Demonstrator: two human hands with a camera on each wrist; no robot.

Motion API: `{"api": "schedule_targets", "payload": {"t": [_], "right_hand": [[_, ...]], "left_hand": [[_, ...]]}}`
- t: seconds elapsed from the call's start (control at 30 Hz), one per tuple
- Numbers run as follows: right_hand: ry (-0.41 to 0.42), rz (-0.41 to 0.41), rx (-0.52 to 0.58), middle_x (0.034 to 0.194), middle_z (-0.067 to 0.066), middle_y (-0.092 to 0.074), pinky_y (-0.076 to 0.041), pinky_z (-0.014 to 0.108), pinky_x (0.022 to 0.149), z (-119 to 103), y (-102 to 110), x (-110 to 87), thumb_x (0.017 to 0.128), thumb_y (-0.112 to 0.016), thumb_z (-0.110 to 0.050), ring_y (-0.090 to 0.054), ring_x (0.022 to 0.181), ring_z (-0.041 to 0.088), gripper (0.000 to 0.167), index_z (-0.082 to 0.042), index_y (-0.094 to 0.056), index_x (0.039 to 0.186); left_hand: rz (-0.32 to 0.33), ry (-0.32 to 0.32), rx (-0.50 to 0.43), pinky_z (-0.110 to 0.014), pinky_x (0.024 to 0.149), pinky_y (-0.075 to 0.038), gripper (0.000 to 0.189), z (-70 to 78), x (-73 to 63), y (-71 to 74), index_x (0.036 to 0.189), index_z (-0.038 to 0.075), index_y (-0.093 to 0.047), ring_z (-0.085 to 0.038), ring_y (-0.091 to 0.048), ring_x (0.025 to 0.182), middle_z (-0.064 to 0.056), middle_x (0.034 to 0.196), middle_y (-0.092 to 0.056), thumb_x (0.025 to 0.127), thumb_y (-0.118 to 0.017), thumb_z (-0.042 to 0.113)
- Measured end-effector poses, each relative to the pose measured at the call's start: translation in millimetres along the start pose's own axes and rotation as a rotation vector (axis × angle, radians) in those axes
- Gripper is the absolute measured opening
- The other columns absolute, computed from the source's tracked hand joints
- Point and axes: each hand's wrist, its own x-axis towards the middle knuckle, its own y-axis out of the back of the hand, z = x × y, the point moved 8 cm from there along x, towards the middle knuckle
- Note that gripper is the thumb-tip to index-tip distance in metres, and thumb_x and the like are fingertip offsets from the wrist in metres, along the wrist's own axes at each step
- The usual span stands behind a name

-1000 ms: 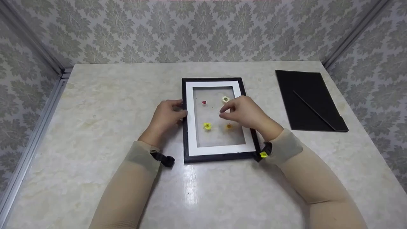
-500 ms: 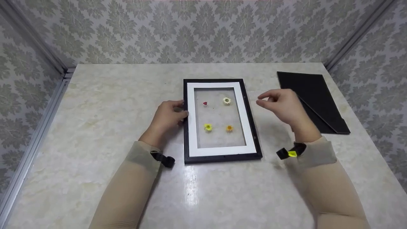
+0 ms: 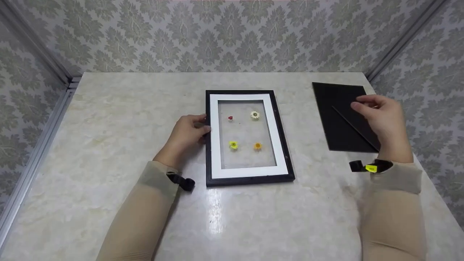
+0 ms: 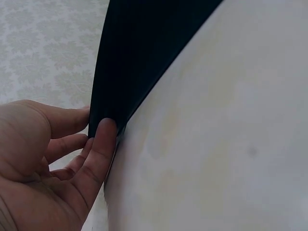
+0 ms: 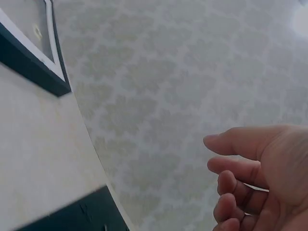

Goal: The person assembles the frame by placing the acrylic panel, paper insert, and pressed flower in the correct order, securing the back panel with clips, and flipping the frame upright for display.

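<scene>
A black picture frame (image 3: 249,178) with a white mat lies on the table, its window upward. Small flower heads sit in the window: red (image 3: 230,118), white (image 3: 255,115), yellow (image 3: 233,145) and orange (image 3: 257,146). On the frame's left side, my left hand (image 3: 183,136) grips the edge; the left wrist view shows thumb and fingers about the dark frame side (image 4: 127,62). My right hand (image 3: 388,121) hovers over the black backing board (image 3: 331,125) at the right. Its fingers are loosely bent and hold nothing, as the right wrist view of the hand (image 5: 274,180) shows.
A thin strut (image 3: 351,125) runs diagonally across the backing board, partly hidden by the right hand. The pale marbled table (image 3: 137,98) ends at a patterned wall (image 3: 232,40) behind. Metal rails (image 3: 40,141) border the left side.
My right hand has moved from above the frame's window, off to the right, to over the backing board. My left hand stays at the frame's left edge, and the flowers stay in place.
</scene>
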Motion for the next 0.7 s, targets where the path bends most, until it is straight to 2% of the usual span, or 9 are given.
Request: {"api": "schedule_targets", "payload": {"t": [0.03,0.1,0.17,0.23,0.33,0.43,0.5,0.53,0.7], "right_hand": [[-0.032,-0.003,0.01,0.087,-0.026,-0.062,-0.048,0.015,0.067,8.2,4.1,2.4,0.104,-0.082,-0.034,-0.057,0.077,0.002,0.015,-0.03,-0.079,0.118],[-0.082,-0.021,-0.003,0.09,-0.025,-0.062,-0.05,0.016,0.068,24.8,8.1,7.5,0.104,-0.081,-0.038,-0.058,0.079,0.003,0.02,-0.03,-0.077,0.122],[-0.12,-0.062,-0.043,0.094,-0.026,-0.062,-0.052,0.016,0.071,42.5,8.5,12.1,0.105,-0.08,-0.042,-0.059,0.083,0.003,0.034,-0.023,-0.075,0.132],[-0.152,-0.118,-0.101,0.109,-0.019,-0.065,-0.052,0.018,0.079,60.5,6.5,15.7,0.106,-0.078,-0.046,-0.06,0.095,0.006,0.053,-0.013,-0.07,0.146],[-0.196,-0.183,-0.171,0.143,0.008,-0.069,-0.057,0.033,0.105,84.8,3.7,19.5,0.108,-0.073,-0.049,-0.064,0.127,0.026,0.076,0.001,-0.055,0.162],[-0.236,-0.215,-0.216,0.171,0.033,-0.047,-0.046,0.059,0.129,103.1,4.9,22.0,0.11,-0.069,-0.05,-0.048,0.154,0.051,0.085,0.007,-0.044,0.168],[-0.259,-0.233,-0.254,0.176,0.039,-0.037,-0.035,0.069,0.136,112.4,7.4,22.4,0.11,-0.068,-0.051,-0.039,0.161,0.058,0.09,0.01,-0.038,0.17],[-0.268,-0.243,-0.283,0.175,0.041,-0.035,-0.033,0.071,0.136,116.2,8.5,22.1,0.11,-0.068,-0.052,-0.037,0.161,0.06,0.093,0.011,-0.036,0.17],[-0.321,-0.304,-0.402,0.172,0.048,-0.03,-0.033,0.074,0.134,132.3,11.4,18.9,0.107,-0.066,-0.062,-0.035,0.157,0.066,0.108,0.017,-0.026,0.17]], "left_hand": [[0.0,0.003,0.005,-0.022,0.074,-0.065,0.054,0.2,0.2,0.1,0.162,-0.002,-0.057,-0.016,-0.075,0.09,-0.026,0.138,-0.078,0.111,-0.069,0.008],[0.005,0.006,0.016,-0.022,0.074,-0.064,0.052,0.3,0.3,0.2,0.162,-0.001,-0.058,-0.016,-0.075,0.089,-0.025,0.138,-0.079,0.112,-0.067,0.008],[0.012,0.01,0.018,-0.022,0.075,-0.063,0.05,0.4,0.1,0.2,0.162,-0.001,-0.058,-0.015,-0.074,0.089,-0.024,0.139,-0.078,0.113,-0.065,0.008],[0.019,0.008,0.008,-0.022,0.076,-0.063,0.048,0.0,0.0,0.7,0.161,-0.001,-0.059,-0.014,-0.074,0.088,-0.024,0.138,-0.079,0.114,-0.062,0.008],[0.034,0.003,-0.002,-0.022,0.074,-0.063,0.046,-1.2,-0.4,2.4,0.16,-0.001,-0.06,-0.014,-0.074,0.084,-0.025,0.137,-0.079,0.115,-0.06,0.008],[0.041,0.003,0.001,-0.022,0.074,-0.064,0.045,-1.4,-1.0,2.6,0.159,-0.001,-0.061,-0.013,-0.075,0.084,-0.025,0.135,-0.08,0.114,-0.062,0.009],[0.04,0.003,0.001,-0.022,0.075,-0.065,0.046,-0.6,-1.4,1.8,0.159,-0.001,-0.061,-0.013,-0.077,0.086,-0.025,0.135,-0.08,0.114,-0.063,0.01],[0.041,0.003,0.0,-0.023,0.075,-0.066,0.047,-0.2,-1.4,1.3,0.159,-0.001,-0.062,-0.014,-0.078,0.087,-0.025,0.135,-0.08,0.113,-0.064,0.01],[0.043,0.011,-0.015,-0.024,0.075,-0.067,0.048,0.5,-0.8,0.6,0.16,-0.001,-0.061,-0.015,-0.078,0.089,-0.024,0.136,-0.08,0.113,-0.065,0.01]]}}
